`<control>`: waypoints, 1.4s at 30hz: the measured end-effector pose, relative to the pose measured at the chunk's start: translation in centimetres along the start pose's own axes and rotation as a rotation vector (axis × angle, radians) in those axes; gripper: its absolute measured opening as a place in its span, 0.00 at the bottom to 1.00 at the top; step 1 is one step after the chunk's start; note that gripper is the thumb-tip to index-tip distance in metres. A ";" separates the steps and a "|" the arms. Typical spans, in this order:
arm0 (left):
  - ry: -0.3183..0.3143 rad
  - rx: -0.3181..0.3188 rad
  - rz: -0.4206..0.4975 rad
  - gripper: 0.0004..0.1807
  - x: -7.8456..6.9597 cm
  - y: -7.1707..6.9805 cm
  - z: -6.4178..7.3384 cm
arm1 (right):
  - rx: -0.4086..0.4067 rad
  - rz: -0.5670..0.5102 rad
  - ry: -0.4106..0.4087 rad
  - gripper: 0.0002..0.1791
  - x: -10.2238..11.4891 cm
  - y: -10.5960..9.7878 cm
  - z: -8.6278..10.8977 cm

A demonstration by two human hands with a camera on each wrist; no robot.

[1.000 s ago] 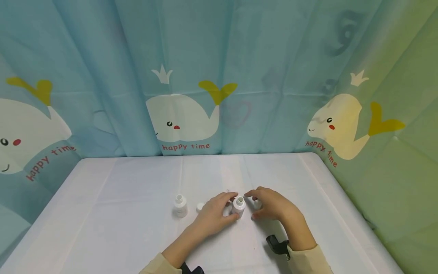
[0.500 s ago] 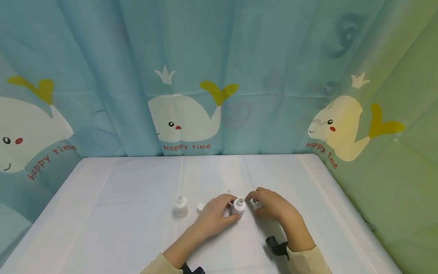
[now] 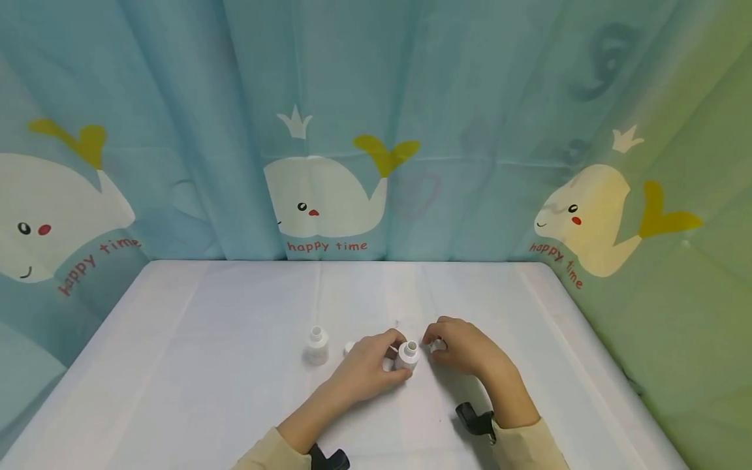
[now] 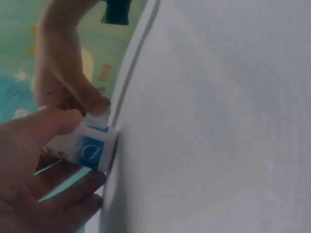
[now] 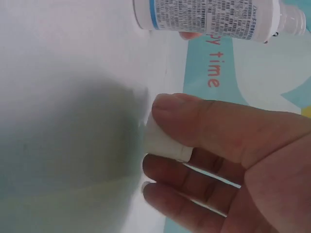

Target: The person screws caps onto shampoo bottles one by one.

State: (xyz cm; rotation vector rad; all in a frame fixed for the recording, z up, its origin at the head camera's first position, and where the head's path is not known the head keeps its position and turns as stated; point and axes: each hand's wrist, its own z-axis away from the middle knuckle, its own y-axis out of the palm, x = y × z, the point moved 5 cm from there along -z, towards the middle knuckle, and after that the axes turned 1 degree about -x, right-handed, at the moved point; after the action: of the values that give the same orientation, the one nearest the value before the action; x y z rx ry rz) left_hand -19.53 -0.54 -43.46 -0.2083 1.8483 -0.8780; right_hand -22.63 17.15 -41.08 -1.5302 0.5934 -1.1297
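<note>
My left hand [image 3: 367, 369] holds a small white bottle [image 3: 408, 356] upright on the table, its narrow mouth uncovered. Blue printing on the bottle's label [image 4: 91, 151] shows in the left wrist view, and dense small text faces the right wrist camera. Just to the right, my right hand [image 3: 467, 347] pinches a white bottle cap [image 5: 165, 141] between thumb and fingers, down at the tabletop. Cap and bottle are apart. A second white bottle [image 3: 318, 349], also with its mouth uncovered, stands to the left. Another white cap [image 3: 349, 348] lies partly hidden beyond my left hand.
A white cloth covers the table [image 3: 205, 365]. Behind it hangs a blue-green curtain [image 3: 470, 130] printed with whales. Black camera mounts [image 3: 474, 421] sit at both wrists.
My right thumb and fingers have closed on the cap beside the bottle. The left hand keeps its hold on the bottle, which leans slightly differently in view. The head view has shifted a little.
</note>
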 end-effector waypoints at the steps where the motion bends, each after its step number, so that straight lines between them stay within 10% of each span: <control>1: -0.001 -0.002 0.004 0.19 0.0 -0.1 0.0 | -0.008 -0.001 -0.015 0.11 0.0 0.0 -0.1; 19: -0.042 -0.037 0.255 0.22 0.0 -2.0 -0.6 | -0.274 -0.255 -0.236 0.13 0.5 -2.8 -0.1; 42: 0.001 -0.131 0.197 0.20 -1.5 -4.0 -0.4 | -0.359 -0.416 -0.325 0.12 1.5 -4.7 1.4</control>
State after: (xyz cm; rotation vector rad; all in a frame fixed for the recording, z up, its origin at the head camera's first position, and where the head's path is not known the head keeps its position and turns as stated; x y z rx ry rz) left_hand -20.17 -2.49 -39.67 -0.1051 1.8924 -0.6221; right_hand -21.67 17.87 -36.10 -2.1689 0.2662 -1.0798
